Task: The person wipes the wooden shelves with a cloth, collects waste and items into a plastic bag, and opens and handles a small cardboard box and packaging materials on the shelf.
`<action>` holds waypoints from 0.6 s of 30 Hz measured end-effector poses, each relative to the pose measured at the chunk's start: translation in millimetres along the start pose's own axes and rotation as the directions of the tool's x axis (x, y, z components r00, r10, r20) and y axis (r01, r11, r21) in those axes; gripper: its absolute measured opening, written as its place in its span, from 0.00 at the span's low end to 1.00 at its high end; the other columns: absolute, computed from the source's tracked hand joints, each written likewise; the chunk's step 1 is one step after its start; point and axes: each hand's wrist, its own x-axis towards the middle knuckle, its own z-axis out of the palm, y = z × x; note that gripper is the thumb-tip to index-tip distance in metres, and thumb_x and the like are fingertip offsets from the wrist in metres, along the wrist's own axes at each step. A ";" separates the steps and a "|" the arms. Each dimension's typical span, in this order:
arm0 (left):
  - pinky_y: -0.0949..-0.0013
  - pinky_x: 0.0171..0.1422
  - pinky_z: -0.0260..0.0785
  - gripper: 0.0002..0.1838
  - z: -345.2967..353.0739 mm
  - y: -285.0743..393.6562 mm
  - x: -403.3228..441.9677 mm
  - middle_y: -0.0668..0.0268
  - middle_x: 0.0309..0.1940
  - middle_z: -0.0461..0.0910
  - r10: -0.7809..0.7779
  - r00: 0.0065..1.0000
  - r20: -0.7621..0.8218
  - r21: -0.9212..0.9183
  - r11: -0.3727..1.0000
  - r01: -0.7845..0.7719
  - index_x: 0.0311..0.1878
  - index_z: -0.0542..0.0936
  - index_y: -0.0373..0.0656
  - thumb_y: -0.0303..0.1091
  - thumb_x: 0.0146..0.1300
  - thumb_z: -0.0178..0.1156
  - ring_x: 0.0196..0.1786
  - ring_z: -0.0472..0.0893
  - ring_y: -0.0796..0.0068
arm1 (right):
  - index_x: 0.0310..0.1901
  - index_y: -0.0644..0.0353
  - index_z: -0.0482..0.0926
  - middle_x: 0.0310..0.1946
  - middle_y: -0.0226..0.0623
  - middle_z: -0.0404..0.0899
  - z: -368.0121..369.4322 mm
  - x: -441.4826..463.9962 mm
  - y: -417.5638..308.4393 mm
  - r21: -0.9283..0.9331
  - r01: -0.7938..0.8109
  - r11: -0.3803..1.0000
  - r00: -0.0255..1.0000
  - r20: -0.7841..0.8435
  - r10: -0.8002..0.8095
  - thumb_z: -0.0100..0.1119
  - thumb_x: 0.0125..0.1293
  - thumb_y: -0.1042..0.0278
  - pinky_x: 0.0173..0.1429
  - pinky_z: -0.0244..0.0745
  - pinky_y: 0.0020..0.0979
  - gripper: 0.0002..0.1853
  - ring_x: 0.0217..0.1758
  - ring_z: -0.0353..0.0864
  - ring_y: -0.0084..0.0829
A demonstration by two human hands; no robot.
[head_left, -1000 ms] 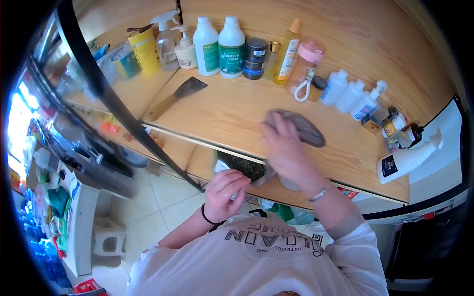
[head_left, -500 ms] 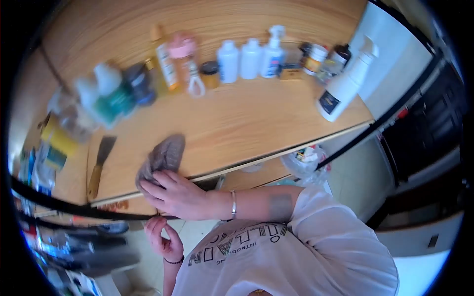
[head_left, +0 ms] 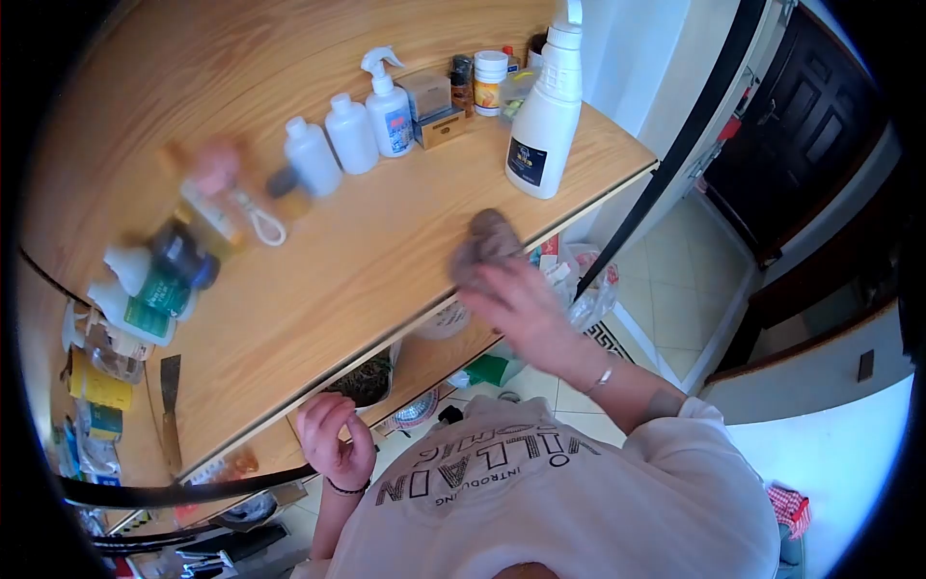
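My right hand point(head_left: 521, 314) presses a crumpled grey-brown cloth point(head_left: 487, 253) onto the wooden shelf point(head_left: 367, 280), close to its front edge. Just behind the cloth stands a large white bottle point(head_left: 543, 121) with a dark label. My left hand point(head_left: 336, 439) hangs near the front edge, loosely curled, thumb apart from the fingers, and nothing shows in it. On the shelf's left end lies a scraper point(head_left: 170, 415) with a dark blade and wooden handle.
Along the back stand a white spray bottle point(head_left: 389, 111), two plain white bottles, a small wooden box point(head_left: 442, 125) and several jars. Green-labelled bottles point(head_left: 149, 285) and a yellow sponge-like item point(head_left: 99, 378) are at the left. A plastic bag point(head_left: 593, 294) hangs below the right edge.
My right hand has carried the cloth from the shelf's left part to the right, near the large white bottle. The view has turned right. My left hand stays loosely curled near the edge.
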 end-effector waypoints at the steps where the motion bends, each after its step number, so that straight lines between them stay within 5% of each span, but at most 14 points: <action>1: 0.63 0.44 0.69 0.13 3.0 2.0 3.2 0.59 0.33 0.76 0.000 1.000 0.000 0.004 1.000 0.000 0.36 0.76 0.38 0.14 0.45 0.55 0.38 0.76 0.59 | 0.51 0.51 0.76 0.55 0.39 0.69 -10.1 -6.2 11.6 -0.024 -0.069 0.997 0.997 0.031 0.070 0.57 0.45 0.73 0.59 0.66 0.43 0.26 0.57 0.66 0.46; 4: 0.63 0.44 0.69 0.13 11.3 7.9 9.0 0.59 0.33 0.76 0.035 0.999 0.022 -0.009 0.999 -0.035 0.36 0.76 0.38 0.14 0.44 0.55 0.37 0.76 0.59 | 0.51 0.53 0.76 0.53 0.43 0.70 -33.3 -25.7 37.7 -0.093 -0.212 0.973 0.977 -0.022 0.211 0.60 0.45 0.79 0.58 0.67 0.41 0.26 0.54 0.69 0.46; 6: 0.63 0.43 0.69 0.13 15.1 9.9 9.3 0.59 0.33 0.76 0.027 0.999 0.042 -0.010 1.000 -0.027 0.35 0.76 0.38 0.14 0.44 0.55 0.37 0.76 0.59 | 0.49 0.55 0.77 0.50 0.45 0.72 -39.0 -31.0 50.9 0.045 -0.392 0.919 0.911 -0.121 0.395 0.59 0.49 0.81 0.57 0.69 0.39 0.23 0.52 0.72 0.45; 9: 0.62 0.43 0.69 0.13 18.8 14.0 12.0 0.59 0.33 0.76 0.035 0.998 0.057 0.013 0.999 -0.036 0.35 0.76 0.37 0.14 0.45 0.55 0.37 0.76 0.59 | 0.48 0.57 0.77 0.48 0.47 0.73 -44.9 -20.5 43.8 0.236 -0.456 0.858 0.831 -0.234 0.505 0.59 0.52 0.83 0.55 0.70 0.37 0.20 0.50 0.73 0.45; 12: 0.62 0.43 0.69 0.13 25.5 16.5 14.8 0.58 0.33 0.76 0.047 0.998 0.043 0.025 0.999 -0.048 0.36 0.76 0.37 0.13 0.45 0.55 0.37 0.76 0.58 | 0.49 0.54 0.77 0.52 0.44 0.71 -35.5 1.3 31.7 0.104 -0.208 0.973 0.916 -0.328 0.231 0.56 0.54 0.77 0.57 0.68 0.40 0.18 0.54 0.71 0.44; 17: 0.62 0.43 0.69 0.14 38.6 26.4 23.4 0.58 0.33 0.76 0.079 0.992 0.094 0.019 0.997 -0.081 0.37 0.76 0.37 0.13 0.45 0.55 0.37 0.76 0.58 | 0.51 0.50 0.75 0.53 0.38 0.70 -7.8 9.9 31.1 0.013 -0.022 1.000 1.000 0.008 0.022 0.55 0.53 0.68 0.63 0.58 0.41 0.20 0.59 0.67 0.41; 18: 0.62 0.43 0.69 0.14 40.9 26.7 24.3 0.58 0.33 0.76 0.091 0.992 0.089 0.026 0.995 -0.094 0.37 0.76 0.37 0.13 0.45 0.55 0.37 0.76 0.57 | 0.51 0.49 0.75 0.53 0.36 0.70 -4.0 3.3 39.3 -0.011 -0.003 1.000 0.999 -0.050 0.003 0.55 0.52 0.66 0.64 0.58 0.40 0.21 0.58 0.67 0.40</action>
